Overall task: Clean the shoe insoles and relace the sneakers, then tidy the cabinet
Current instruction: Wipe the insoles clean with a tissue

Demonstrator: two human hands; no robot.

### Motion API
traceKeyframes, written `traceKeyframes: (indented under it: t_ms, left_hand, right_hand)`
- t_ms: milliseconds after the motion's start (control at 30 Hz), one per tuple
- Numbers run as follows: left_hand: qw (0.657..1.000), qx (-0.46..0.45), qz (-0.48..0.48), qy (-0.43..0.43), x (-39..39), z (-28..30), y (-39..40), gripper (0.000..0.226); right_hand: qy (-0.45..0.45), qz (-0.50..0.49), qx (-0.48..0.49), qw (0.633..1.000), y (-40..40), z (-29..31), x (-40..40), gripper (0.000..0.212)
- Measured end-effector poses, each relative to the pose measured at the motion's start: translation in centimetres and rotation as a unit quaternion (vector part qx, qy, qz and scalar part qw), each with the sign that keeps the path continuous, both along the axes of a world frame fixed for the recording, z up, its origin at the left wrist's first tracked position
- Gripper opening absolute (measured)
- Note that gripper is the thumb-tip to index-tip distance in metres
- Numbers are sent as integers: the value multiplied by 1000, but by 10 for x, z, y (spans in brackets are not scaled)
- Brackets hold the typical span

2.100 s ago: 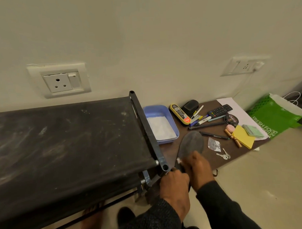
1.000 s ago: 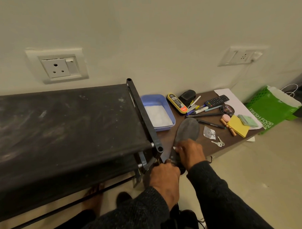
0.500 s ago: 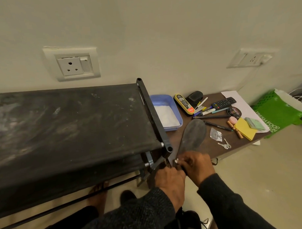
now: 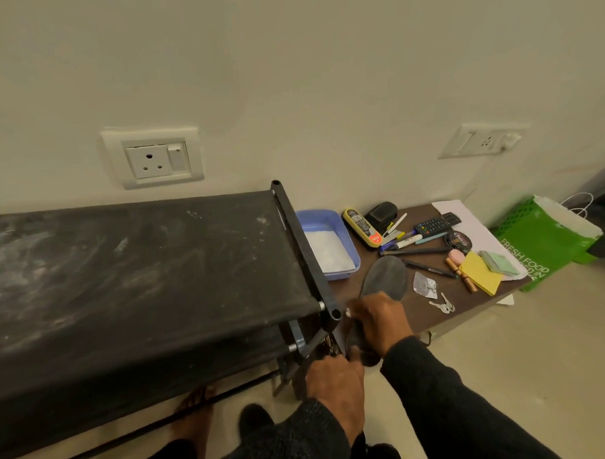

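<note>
Right hand (image 4: 380, 324) presses on insole (image 4: 385, 278); left hand (image 4: 335, 382) grips heel end, fingers hidden.

A cream wall (image 4: 289, 75) with two white sockets (image 4: 153, 158), a dusty black rack (image 4: 134, 269) beside a low brown table (image 4: 468, 302), beige floor (image 4: 539, 358).

Low brown table (image 4: 431, 314) beside black rack (image 4: 141, 269), blue tray (image 4: 351, 243) at its left edge, remote (image 4: 436, 222) and pens (image 4: 415, 251) at back, insole (image 4: 385, 278) mid, keys (image 4: 442, 307) at front edge, yellow notes (image 4: 481, 274) at right.
</note>
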State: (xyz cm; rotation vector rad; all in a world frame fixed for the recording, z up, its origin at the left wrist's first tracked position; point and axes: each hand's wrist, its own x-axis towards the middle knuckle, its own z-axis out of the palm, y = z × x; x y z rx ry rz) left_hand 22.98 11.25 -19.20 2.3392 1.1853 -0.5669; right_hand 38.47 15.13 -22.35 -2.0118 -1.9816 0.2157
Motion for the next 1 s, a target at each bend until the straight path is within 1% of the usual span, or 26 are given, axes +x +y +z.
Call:
traceKeyframes:
  t_ms: [33,67,167,233,267,333,400,467,533,567,633,667,733,800,833,867,900,933,1000]
  left_hand:
    - [1000,-5,-3,0,0,0,4,77]
    - [1000,-2,-5,-3,0,1,7,74]
    - [998,40,-5,-38,7,5,13,47]
    - [995,73,-4,-65,15,8,16,34]
    - [994,81,-11,-72,18,8,17,33]
    - [993,86,-25,-70,22,9,16,33]
    - [992,100,-38,-62,23,5,13,33]
    - [991,118,-38,-55,20,1,9,34]
    - [990,127,-30,-63,17,-2,8,34]
    - [989,129,-27,-71,15,-1,9,35]
    - [988,123,-24,-89,16,1,11,34]
    - [988,118,-22,-96,17,3,12,32]
    - [987,118,-10,-107,20,4,10,31]
    - [985,122,1,-121,20,4,7,39]
    - [984,124,7,-127,18,3,6,45]
    - [983,127,13,-135,16,2,6,48]
    - [981,132,17,-141,15,2,5,50]
    - [980,134,21,-147,14,2,6,49]
    - [978,135,33,-158,13,0,8,50]
  right_hand:
    - [11,-32,9,999,16,-1,8,16]
    - [27,-69,18,997,30,0,14,17]
    - [99,-158,31,982,41,-4,17,17]
    - [115,-160,18,980,16,-7,5,20]
    - [107,-130,15,986,-2,-7,-1,22]
    - [86,-58,14,995,-30,-6,-5,25]
    - [60,-35,17,997,-23,-9,14,25]
    - [50,-80,27,995,8,-10,36,22]
    - [77,-151,8,986,34,-3,52,23]
    - [86,-171,9,982,41,-2,57,23]
    - [79,-173,8,982,35,1,51,22]
    - [75,-161,1,984,22,2,43,22]
    - [67,-107,5,992,-14,1,26,21]
    - [56,-53,0,997,-52,3,13,22]
    - [57,-41,-10,997,-62,5,10,22]
    - [71,-48,-14,996,-69,7,12,22]
    - [101,-77,-7,992,-71,10,15,22]
    - [140,-120,7,983,-70,13,19,21]
    - [214,-209,42,953,-62,17,29,22]
